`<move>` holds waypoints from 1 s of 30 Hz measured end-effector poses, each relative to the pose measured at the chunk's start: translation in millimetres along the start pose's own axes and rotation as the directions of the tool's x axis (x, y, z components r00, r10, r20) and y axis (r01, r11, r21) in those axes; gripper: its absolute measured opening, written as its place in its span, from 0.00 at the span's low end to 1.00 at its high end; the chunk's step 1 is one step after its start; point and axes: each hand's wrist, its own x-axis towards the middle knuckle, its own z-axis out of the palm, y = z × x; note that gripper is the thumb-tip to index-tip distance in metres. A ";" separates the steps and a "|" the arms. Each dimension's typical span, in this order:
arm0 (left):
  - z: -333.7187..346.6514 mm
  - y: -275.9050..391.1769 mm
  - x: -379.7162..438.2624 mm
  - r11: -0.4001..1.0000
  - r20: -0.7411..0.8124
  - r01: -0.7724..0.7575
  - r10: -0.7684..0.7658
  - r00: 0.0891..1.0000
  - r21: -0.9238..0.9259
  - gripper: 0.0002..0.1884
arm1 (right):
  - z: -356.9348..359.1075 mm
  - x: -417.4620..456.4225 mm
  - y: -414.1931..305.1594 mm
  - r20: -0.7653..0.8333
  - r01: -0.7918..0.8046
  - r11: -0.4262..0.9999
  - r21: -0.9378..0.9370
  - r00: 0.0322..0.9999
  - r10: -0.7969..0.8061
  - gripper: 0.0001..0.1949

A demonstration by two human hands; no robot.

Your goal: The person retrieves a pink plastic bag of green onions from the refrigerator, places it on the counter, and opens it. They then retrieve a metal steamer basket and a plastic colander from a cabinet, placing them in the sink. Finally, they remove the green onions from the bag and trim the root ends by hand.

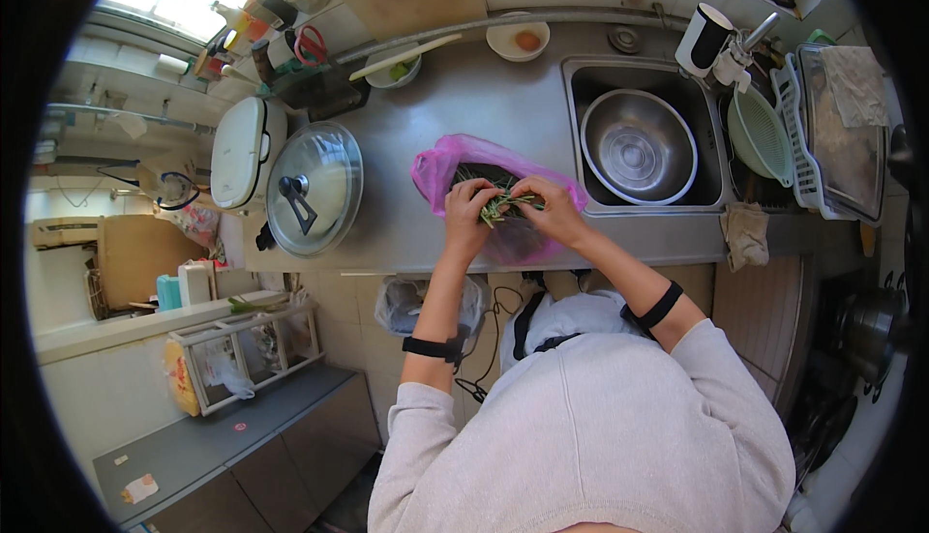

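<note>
A pink plastic bag (464, 150) lies with its mouth spread on the steel counter, dark green leafy stalks inside it. Over its opening, both hands grip a small bunch of thin green stems (496, 206). My left hand (468, 208) closes on the bunch from the left, and my right hand (549, 208) pinches it from the right, thumbs and fingers near each other. The lower parts of the stalks are hidden by the hands and the bag.
To the right, a steel basin (639, 147) sits in the sink (573, 98). A glass lid (326, 192) is at the left. Bowls (508, 43) stand along the back, one holding an egg. A lined bin (395, 308) is below the counter's front edge (377, 263).
</note>
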 end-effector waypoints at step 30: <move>13.7 2.1 5.5 0.782 -0.045 0.170 -0.245 0.968 -0.599 0.09 | -12.8 6.5 18.7 -0.081 -0.155 0.954 0.256 0.980 0.181 0.05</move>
